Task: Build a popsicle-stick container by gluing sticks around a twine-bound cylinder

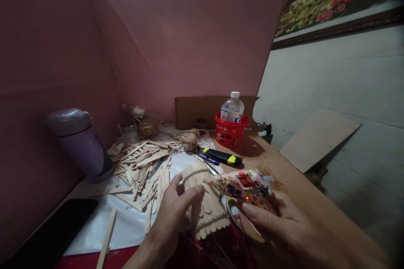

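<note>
The left hand gripped a craft-stick cylinder; the right hand clasped a glue gun. With its nozzle near the left thumb, a slip risked a burn.

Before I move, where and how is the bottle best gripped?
Probably take the bottle just under its white cap, coming from above: it stands in the red bucket, whose wall hides its lower part, while its tapering top rises above the rim.
</note>
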`<state>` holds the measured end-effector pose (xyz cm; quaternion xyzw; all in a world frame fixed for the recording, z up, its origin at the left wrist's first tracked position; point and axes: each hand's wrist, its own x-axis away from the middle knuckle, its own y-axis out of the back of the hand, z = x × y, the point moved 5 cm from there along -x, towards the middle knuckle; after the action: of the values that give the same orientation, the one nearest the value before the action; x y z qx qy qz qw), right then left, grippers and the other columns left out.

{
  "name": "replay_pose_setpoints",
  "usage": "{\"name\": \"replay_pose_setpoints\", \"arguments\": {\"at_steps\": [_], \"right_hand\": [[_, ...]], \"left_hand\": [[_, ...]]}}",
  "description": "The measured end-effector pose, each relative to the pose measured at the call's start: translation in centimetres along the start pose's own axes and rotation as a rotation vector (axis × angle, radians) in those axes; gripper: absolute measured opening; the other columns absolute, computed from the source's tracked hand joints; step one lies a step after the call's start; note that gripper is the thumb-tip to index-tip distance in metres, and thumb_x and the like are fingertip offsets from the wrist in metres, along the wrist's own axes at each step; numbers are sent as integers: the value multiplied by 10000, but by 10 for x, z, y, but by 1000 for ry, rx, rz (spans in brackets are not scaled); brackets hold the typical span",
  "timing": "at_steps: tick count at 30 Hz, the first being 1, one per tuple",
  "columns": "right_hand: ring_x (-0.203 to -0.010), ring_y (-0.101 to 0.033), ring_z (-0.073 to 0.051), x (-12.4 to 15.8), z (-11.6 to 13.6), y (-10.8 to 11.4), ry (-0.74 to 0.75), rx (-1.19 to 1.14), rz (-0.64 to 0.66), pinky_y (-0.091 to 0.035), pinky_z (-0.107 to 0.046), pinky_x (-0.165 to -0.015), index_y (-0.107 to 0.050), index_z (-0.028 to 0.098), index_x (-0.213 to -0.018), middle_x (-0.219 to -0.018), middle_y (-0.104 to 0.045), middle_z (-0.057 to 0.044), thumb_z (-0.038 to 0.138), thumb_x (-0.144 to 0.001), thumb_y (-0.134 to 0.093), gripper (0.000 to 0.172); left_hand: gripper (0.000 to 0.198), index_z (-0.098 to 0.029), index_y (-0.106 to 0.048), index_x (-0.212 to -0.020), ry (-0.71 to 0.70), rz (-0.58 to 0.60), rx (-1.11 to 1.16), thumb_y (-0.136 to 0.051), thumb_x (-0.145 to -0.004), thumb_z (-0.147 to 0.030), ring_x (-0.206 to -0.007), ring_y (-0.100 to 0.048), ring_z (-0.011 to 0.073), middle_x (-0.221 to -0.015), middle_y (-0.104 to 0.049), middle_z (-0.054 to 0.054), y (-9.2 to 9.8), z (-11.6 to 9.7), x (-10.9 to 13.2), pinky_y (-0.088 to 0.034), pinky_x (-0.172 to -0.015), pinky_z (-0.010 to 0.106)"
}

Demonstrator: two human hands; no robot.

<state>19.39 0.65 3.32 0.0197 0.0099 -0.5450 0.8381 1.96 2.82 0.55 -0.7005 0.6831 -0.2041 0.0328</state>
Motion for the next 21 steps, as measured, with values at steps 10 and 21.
{"name": "replay_pose_setpoints", "arguments": {"at_steps": [10,21], "right_hand": [[-1127,-615,-278,2,12,-6,-30,-83,47,-461,-423,-1014,-616,301,-1249,-1110,-716,-52,377,-875,-615,382],[-1054,-654,-277,1,15,-9,-57,-123,44,-493,-438,-970,-658,278,-1189,-1030,-736,-70,394,-869,-615,343]], "left_hand": [[594,-143,-510,-1220,21,47,8,-731,-705,-340,-915,-684,324,-1122,-672,208,1,7,-5,-547,-563,301],[753,-118,-488,-1309,21,-18,54,-790,-644,-300,-763,-707,259,-969,-724,170,-1,2,1,-545,-550,274]]}}
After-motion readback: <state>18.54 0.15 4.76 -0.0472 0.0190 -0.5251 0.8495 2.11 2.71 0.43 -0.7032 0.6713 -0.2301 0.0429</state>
